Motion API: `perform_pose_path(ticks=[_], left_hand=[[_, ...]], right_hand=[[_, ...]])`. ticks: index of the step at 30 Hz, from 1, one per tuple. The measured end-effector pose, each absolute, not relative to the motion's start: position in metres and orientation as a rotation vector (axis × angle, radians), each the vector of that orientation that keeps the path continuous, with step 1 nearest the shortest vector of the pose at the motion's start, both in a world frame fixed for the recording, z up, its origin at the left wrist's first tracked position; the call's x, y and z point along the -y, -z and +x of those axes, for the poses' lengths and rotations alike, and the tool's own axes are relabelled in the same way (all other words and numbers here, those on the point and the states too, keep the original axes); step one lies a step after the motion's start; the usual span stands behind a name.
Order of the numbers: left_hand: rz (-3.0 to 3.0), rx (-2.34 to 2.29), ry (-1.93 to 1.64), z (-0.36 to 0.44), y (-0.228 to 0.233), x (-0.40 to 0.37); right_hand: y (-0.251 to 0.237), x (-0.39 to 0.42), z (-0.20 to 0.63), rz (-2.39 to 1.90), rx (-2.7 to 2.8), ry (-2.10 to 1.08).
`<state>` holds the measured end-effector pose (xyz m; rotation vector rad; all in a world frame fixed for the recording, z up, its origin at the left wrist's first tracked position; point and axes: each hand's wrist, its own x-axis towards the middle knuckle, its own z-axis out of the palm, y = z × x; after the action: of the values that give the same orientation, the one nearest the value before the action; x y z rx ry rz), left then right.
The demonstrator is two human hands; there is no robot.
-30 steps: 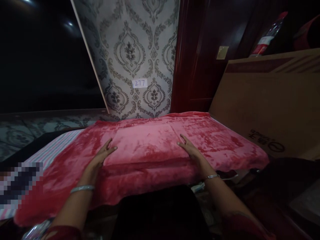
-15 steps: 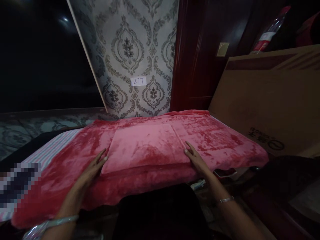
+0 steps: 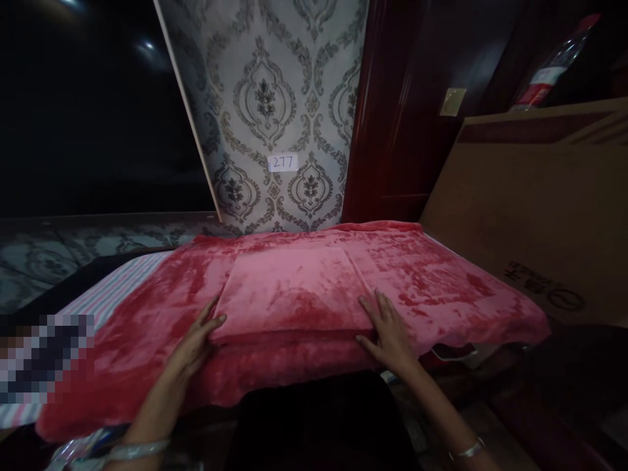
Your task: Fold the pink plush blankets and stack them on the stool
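Note:
A folded pink plush cloth (image 3: 294, 288), rectangular and flat, lies on a larger red-pink plush blanket (image 3: 432, 281). At its near left corner is my left hand (image 3: 193, 343), fingers extended and thumb apart along the side edge. My right hand (image 3: 391, 337) rests at the near right corner with its fingers spread, some of them over the edge. Neither hand grips anything that I can see. The cloth's near edge shows as a thicker, darker fold.
Striped fabric (image 3: 118, 284) shows under the blanket on the left. A large cardboard box (image 3: 530, 196) stands at the right, with a red-labelled plastic bottle (image 3: 554, 69) on top. Behind are a dark screen (image 3: 98, 118) and a paper marked 277 (image 3: 283, 162) on the wall.
My right hand has turned and spread its fingers over the cloth's near right corner. My left hand has stayed by the left edge. The whole view has shifted slightly.

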<state>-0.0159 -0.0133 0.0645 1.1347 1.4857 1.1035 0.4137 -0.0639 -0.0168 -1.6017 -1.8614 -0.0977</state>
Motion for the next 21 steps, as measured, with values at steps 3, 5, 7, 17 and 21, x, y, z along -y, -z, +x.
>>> perform_pose_path(ticks=[3,5,7,17,21], left_hand=[[1.089,-1.530,-1.126,-0.009,-0.076,0.012],[1.184,-1.562,-1.147,-0.008,-0.081,0.011],[1.310,-1.560,-1.163,-0.010,-0.081,0.012],[1.868,-1.580,-0.926,-0.033,-0.062,0.032],[2.109,-1.532,-0.894,-0.043,-0.042,0.033]], right_hand=[[0.001,0.067,0.393,-1.581,1.949,0.202],[-0.006,0.067,0.379,-1.569,2.038,0.204],[-0.007,0.066,0.370,-1.590,2.099,0.195],[0.033,0.060,0.417,-1.500,1.944,0.249],[0.039,0.057,0.422,-1.450,1.888,0.200]])
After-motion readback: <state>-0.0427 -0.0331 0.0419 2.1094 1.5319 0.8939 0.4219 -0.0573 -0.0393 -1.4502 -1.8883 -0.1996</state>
